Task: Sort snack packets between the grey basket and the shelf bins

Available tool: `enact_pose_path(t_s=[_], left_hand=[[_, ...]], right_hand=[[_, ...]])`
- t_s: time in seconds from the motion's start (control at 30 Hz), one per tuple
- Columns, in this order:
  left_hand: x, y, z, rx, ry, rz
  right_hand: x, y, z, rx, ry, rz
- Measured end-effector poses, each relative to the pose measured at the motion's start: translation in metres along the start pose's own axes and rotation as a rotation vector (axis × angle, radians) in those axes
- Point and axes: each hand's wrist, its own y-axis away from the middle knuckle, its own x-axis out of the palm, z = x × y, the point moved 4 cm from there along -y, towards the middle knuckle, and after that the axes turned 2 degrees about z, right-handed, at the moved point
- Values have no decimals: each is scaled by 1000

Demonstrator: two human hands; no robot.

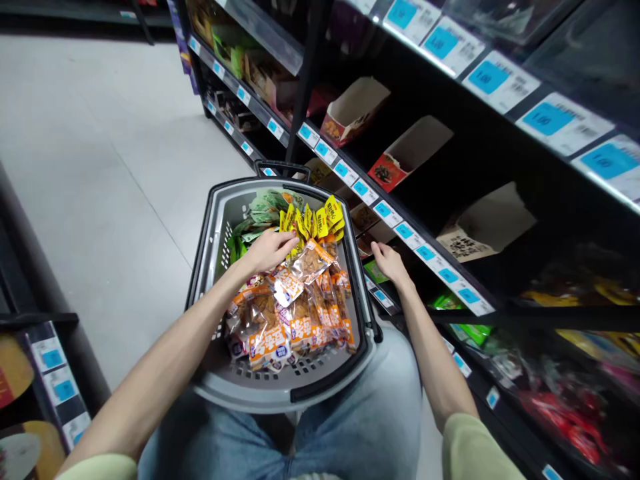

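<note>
A grey shopping basket with a black rim rests against my knees. My left hand reaches into it, fingers together and bent at the yellow snack packets. In front of that hand lie clear bags of brown snacks with orange labels, heaped over one another. Green snack packets fill the far left corner. My right hand is outside the basket's right rim, close to the lower shelf. Its fingers are curled, and whatever they may hold is hidden.
Black shelving with blue price tags runs along the right. Open cardboard display boxes stand on it. Red-wrapped packets lie on the low shelf. At lower left is another shelf edge. Pale floor stretches ahead left.
</note>
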Motion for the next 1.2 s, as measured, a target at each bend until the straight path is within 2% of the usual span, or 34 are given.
enact_pose_path(t_s=[0.07,0.2,0.27,0.33,0.4,0.53,0.67,0.83,1.0,1.07,1.2], left_hand=[[-2,2,5,-4,-31,18],[12,7,18,-54,-76,220],[19,9,23,-99,-25,298],[21,9,22,-126,61,333],[18,8,19,-137,136,324],[4,5,9,-99,248,228],[-5,6,1,-68,468,128],[-5,10,-1,-193,663,100],[-1,9,-3,-230,858,118],[0,8,-4,-239,918,119],[0,6,-4,-261,1003,98]], right_hand=[[-7,9,38,-98,49,36],[-14,32,103,-255,-76,-257],[-3,45,125,-383,-120,-224],[12,56,137,-508,-123,-92],[20,62,140,-549,-136,-14],[22,61,135,-515,-197,5],[23,61,136,-543,-239,70],[21,55,127,-510,-561,224],[16,47,122,-439,-877,406],[19,50,127,-412,-982,548],[38,68,141,-359,-961,1015]])
